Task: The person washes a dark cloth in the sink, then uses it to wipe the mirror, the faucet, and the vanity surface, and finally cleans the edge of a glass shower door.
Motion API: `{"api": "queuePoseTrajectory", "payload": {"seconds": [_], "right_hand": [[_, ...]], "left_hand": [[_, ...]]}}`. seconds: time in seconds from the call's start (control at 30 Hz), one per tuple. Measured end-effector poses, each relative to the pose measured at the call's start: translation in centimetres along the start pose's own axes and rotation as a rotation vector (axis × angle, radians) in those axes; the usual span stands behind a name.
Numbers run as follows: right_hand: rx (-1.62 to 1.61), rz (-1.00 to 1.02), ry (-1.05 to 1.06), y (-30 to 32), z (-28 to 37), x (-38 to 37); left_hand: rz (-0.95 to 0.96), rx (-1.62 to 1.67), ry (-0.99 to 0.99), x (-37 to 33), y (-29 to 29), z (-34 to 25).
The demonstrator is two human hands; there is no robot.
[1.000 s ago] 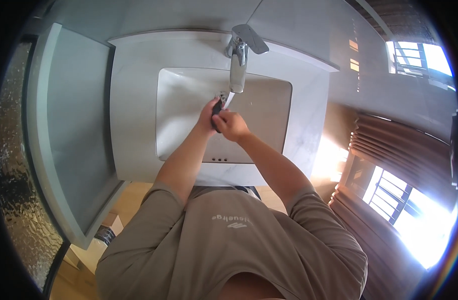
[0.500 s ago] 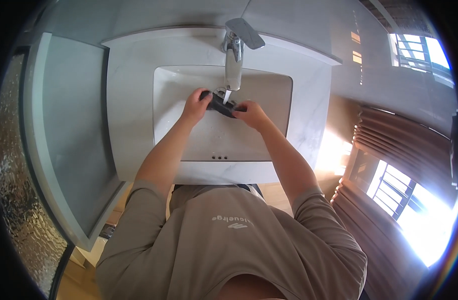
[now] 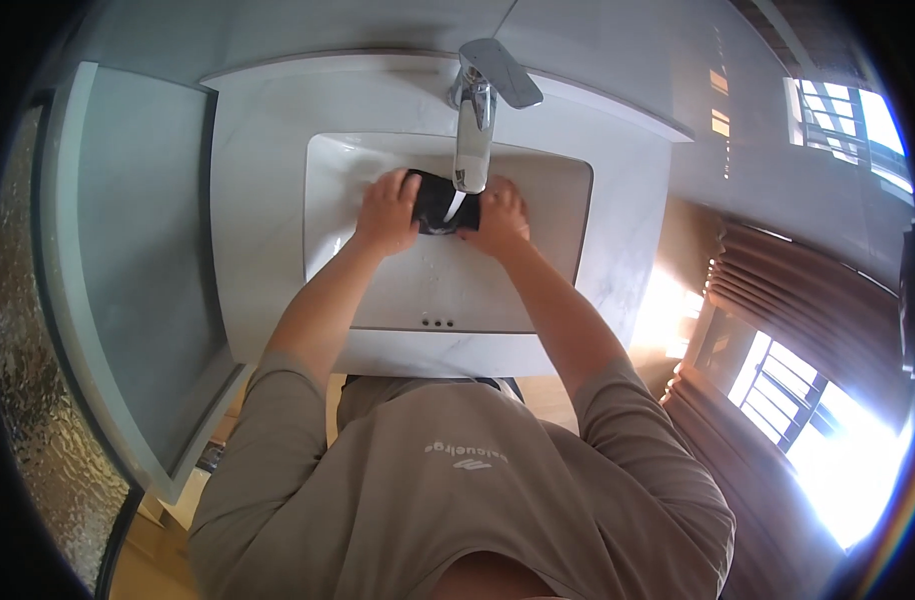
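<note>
Between my two hands is a black, roughly rectangular object [image 3: 435, 200], whose exact kind I cannot make out. It is held under the water stream [image 3: 456, 207] that runs from the chrome tap [image 3: 473, 150]. My left hand [image 3: 388, 213] grips its left end with the fingers curled over it. On the other side my right hand [image 3: 500, 215] has hold of the right end, partly behind the spout. Both hands are inside the white sink basin [image 3: 448, 285], above its bottom, and the drain is hidden.
A pale marbled countertop [image 3: 258, 220] surrounds the basin. The tap's lever [image 3: 501, 72] points to the right. Left of the counter stands a grey panel [image 3: 148, 230] with a light frame. Brown curtains [image 3: 808, 290] and a bright window [image 3: 778, 390] are on the right.
The black object has turned from a slanted narrow strip to a broader face under the stream. Both hands have shifted their hold to its opposite ends, fingers now further over it.
</note>
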State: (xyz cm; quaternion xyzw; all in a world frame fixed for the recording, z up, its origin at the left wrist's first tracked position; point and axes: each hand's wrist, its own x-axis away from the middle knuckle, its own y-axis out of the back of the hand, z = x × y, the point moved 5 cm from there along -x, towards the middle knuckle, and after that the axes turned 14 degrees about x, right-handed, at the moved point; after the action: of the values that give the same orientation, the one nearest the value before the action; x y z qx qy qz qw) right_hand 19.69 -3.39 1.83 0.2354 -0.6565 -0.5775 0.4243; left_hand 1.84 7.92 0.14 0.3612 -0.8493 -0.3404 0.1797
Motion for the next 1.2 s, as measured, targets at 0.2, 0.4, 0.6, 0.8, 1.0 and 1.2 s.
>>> {"api": "queuePoseTrajectory", "payload": {"seconds": [0.2,0.4,0.6,0.8,1.0,1.2], "right_hand": [[0.138,0.198,0.416,-5.4,4.3,0.9],[-0.849,0.661,-0.519,-5.3,1.9,-1.4],[-0.418,0.266,0.486,2.7,6.1,1.2],[0.058,0.342,0.101,-0.1,2.2,-1.9],[0.569,-0.001,0.646,-4.8,4.2,2.3],[-0.424,0.402,-0.255,-8.3,0.2,-0.7]], "left_hand": [[0.326,0.035,0.311,-0.1,-4.6,1.5],[-0.177,1.538,1.000,2.2,-8.4,3.1],[-0.087,2.329,0.968,1.4,-8.8,-1.2],[-0.069,1.345,0.698,-0.5,-7.7,-0.8],[0.209,-0.376,-0.381,0.6,-4.5,0.0],[0.095,0.735,0.431,-0.2,-6.1,1.6]]}}
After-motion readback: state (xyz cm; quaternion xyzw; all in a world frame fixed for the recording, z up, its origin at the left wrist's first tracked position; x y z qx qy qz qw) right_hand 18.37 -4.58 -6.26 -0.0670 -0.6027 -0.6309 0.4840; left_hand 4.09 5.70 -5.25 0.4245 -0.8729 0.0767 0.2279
